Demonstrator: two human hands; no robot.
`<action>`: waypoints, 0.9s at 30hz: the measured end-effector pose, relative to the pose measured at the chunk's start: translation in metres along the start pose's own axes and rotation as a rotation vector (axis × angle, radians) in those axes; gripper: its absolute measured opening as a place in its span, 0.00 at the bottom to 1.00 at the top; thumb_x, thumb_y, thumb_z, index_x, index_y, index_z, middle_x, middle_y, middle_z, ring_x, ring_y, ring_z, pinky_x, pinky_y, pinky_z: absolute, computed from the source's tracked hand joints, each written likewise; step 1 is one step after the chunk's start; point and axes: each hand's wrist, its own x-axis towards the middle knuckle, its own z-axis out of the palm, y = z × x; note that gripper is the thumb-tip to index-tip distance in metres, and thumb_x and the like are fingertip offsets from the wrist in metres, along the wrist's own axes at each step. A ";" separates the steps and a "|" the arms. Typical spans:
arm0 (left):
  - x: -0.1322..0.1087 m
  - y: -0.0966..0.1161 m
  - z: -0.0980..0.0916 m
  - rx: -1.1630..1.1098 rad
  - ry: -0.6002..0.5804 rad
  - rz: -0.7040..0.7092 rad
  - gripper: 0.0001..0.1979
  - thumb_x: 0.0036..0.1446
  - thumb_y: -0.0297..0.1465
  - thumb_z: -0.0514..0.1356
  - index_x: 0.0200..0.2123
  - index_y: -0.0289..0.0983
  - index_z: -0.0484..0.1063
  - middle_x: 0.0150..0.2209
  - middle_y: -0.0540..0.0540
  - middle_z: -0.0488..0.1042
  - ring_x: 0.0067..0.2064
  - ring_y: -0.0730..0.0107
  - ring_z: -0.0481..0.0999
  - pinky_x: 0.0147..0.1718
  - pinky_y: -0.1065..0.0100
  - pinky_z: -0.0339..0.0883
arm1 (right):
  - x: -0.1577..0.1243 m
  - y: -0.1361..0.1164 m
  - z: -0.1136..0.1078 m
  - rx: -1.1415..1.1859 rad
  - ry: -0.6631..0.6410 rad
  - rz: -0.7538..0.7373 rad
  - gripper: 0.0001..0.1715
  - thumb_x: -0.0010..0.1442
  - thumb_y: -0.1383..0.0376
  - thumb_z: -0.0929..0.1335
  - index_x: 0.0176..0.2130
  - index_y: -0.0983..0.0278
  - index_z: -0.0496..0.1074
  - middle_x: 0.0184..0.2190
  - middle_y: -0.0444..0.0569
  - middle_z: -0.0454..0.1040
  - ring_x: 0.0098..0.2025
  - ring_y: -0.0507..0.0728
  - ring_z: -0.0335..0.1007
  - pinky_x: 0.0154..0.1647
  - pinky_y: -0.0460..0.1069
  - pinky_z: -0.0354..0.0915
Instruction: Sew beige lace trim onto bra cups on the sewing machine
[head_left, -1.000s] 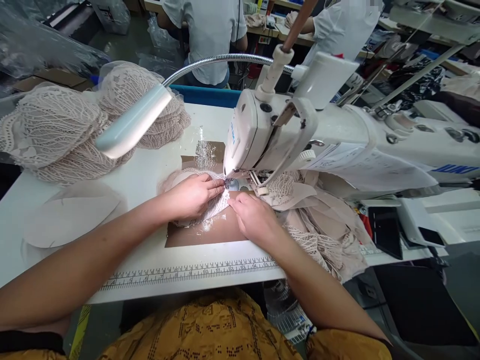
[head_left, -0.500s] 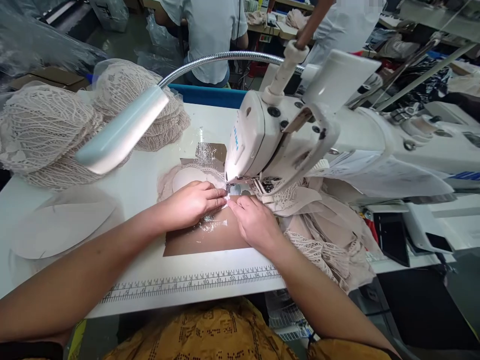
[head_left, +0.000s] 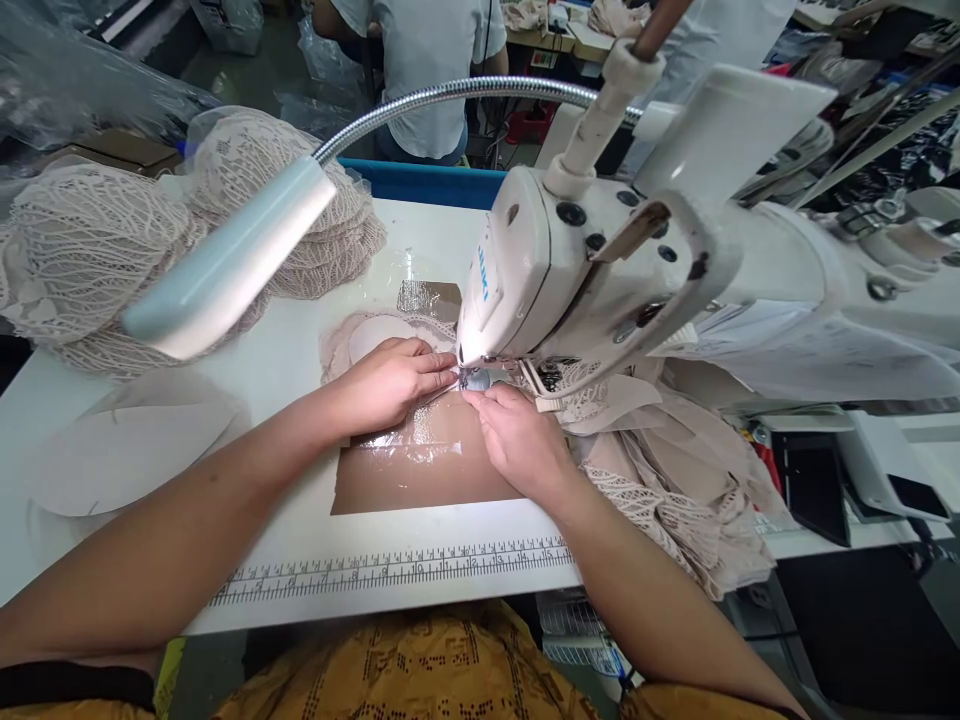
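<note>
Beside the needle area of a white sewing machine [head_left: 510, 270], my left hand [head_left: 401, 385] holds a beige lace piece [head_left: 335, 345] down, fingers close together. A smooth pale oval [head_left: 371, 333] shows within the lace, partly under that hand. My right hand [head_left: 521, 435] is pinched closed just right of the needle; whatever is between its fingertips is hidden. Beneath both hands lies a brown sheet [head_left: 420, 475] with shiny clear tape on it. More beige lace and mesh fabric [head_left: 660, 480] hangs in folds to the right of my right hand.
Two stacks of lace pieces [head_left: 97, 250] stand at the left, behind a lamp [head_left: 232, 260] on a bendy metal neck. Pale oval pieces [head_left: 135, 450] lie near my left forearm. A printed ruler [head_left: 390, 570] runs along the table's front edge. A person [head_left: 431, 75] sits beyond.
My right fingertips have moved slightly away from the left ones, which were almost touching them at the needle. The view has shifted a little, with the machine looking larger.
</note>
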 end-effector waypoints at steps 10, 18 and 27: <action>-0.001 0.002 -0.005 0.005 -0.007 -0.073 0.20 0.62 0.25 0.52 0.56 0.35 0.70 0.55 0.37 0.72 0.53 0.52 0.69 0.48 0.54 0.66 | -0.001 0.001 -0.003 0.092 0.021 -0.004 0.24 0.64 0.70 0.60 0.56 0.60 0.73 0.44 0.51 0.77 0.45 0.58 0.71 0.39 0.49 0.65; -0.011 0.031 -0.029 0.027 -0.127 -0.211 0.18 0.66 0.33 0.50 0.51 0.32 0.74 0.49 0.37 0.75 0.45 0.54 0.74 0.40 0.57 0.71 | -0.003 0.001 -0.006 0.151 0.075 -0.004 0.22 0.64 0.71 0.60 0.53 0.64 0.74 0.46 0.51 0.77 0.45 0.57 0.72 0.44 0.50 0.67; -0.004 0.038 -0.012 -0.033 -0.025 -0.095 0.17 0.65 0.31 0.52 0.52 0.29 0.73 0.54 0.36 0.73 0.45 0.56 0.72 0.44 0.57 0.70 | -0.003 0.000 -0.006 0.148 0.087 -0.018 0.21 0.64 0.70 0.60 0.51 0.63 0.75 0.46 0.50 0.78 0.46 0.57 0.72 0.44 0.50 0.67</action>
